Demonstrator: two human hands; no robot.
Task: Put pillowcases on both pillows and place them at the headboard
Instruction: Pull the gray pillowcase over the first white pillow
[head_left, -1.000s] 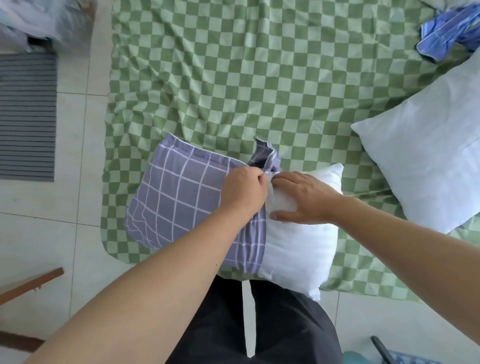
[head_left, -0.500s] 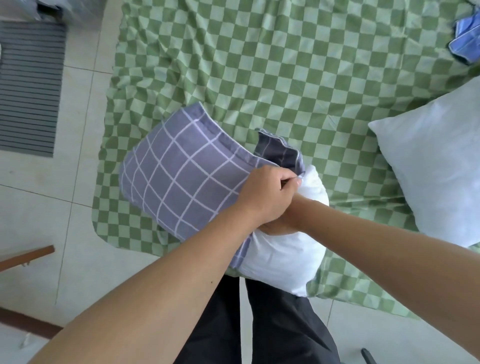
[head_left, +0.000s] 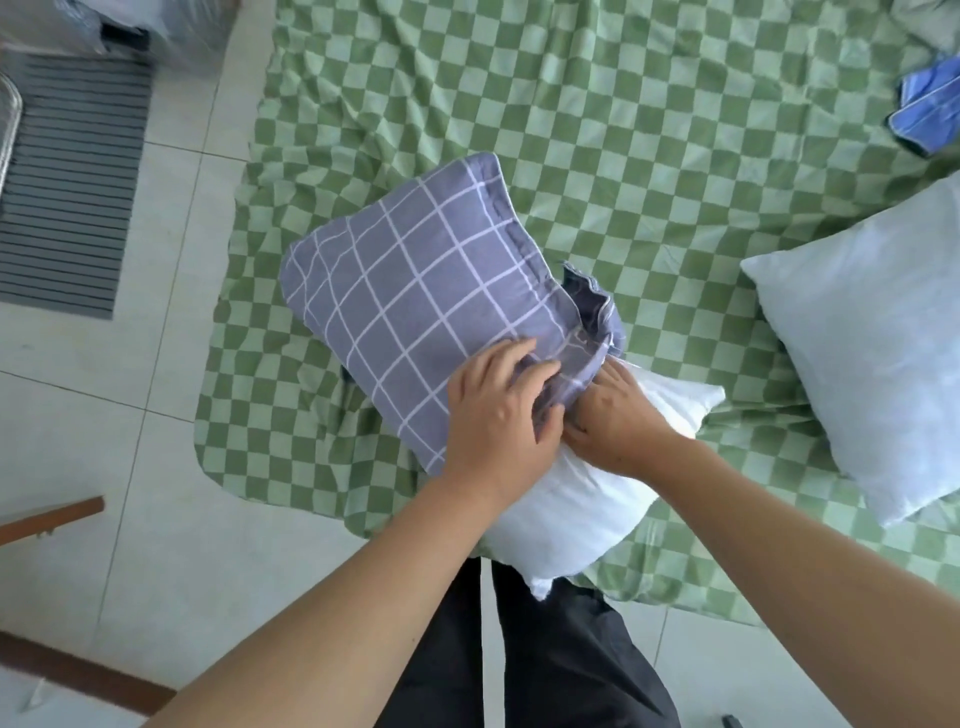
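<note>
Pillowcase (head_left: 415, 306): purple-grey with a white grid; drawn over the far half of a white pillow (head_left: 576, 499) at the bed's near edge; its open hem bunched at the middle, a flap standing up at 2 o'clock of the hands
Pillow: bare end points toward 5 o'clock, overhanging the edge of the bed (head_left: 597, 130) above the person's dark trousers (head_left: 550, 649)
Left hand (head_left: 498, 415): grip curled on the bunched hem, fingers pressing into the fabric
Right hand (head_left: 615, 421): just beside the left, touching it; fingers tucked under the hem against the pillow; grip state cannot be told
Second pillow (head_left: 872, 332): white, uncovered; at 3 o'clock on the green checked sheet, well apart from the first
Blue cloth (head_left: 930, 109): crumpled at 1 o'clock by the frame edge
Floor: grey ribbed mat (head_left: 67, 182) at 10 o'clock
</note>
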